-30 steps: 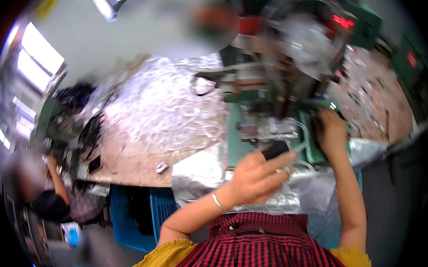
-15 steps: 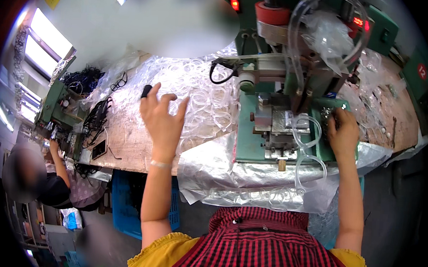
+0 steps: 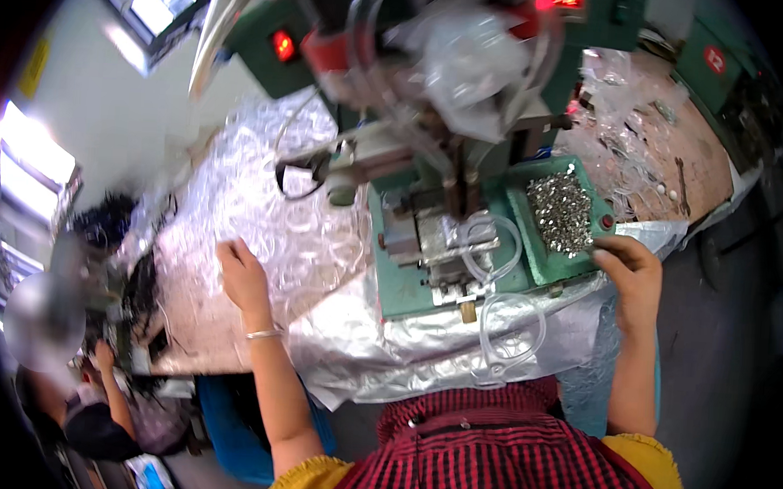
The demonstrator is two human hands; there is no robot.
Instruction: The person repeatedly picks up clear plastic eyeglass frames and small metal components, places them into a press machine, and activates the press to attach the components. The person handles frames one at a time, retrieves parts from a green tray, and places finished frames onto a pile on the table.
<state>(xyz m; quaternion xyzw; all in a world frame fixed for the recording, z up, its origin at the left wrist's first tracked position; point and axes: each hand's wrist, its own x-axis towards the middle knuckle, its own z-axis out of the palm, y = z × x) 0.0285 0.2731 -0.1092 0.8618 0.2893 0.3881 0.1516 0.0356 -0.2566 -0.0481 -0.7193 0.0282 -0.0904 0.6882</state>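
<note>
My left hand is over the near edge of a heap of clear plastic glasses frames, its fingers drawn together; whatever is in them cannot be made out. At the front right corner of a green tray full of small shiny metal parts, my right hand is closed in a pinch. Anything between those fingertips is too small to name. Neither hand touches the clear glasses frame that hangs from the metal fixture of the green press, with one rim on the fixture and the other below it.
Above the fixture are the press head, a clear hose and a plastic bag. Silvery sheeting covers the table's front edge. Scraps and a thin tool lie at the right. A co-worker sits at the far left, near black frames.
My left hand has gone from spread fingers to drawn-together fingers. My right hand has come out of the metal parts to the tray's front corner. The whole view has shifted and tilted.
</note>
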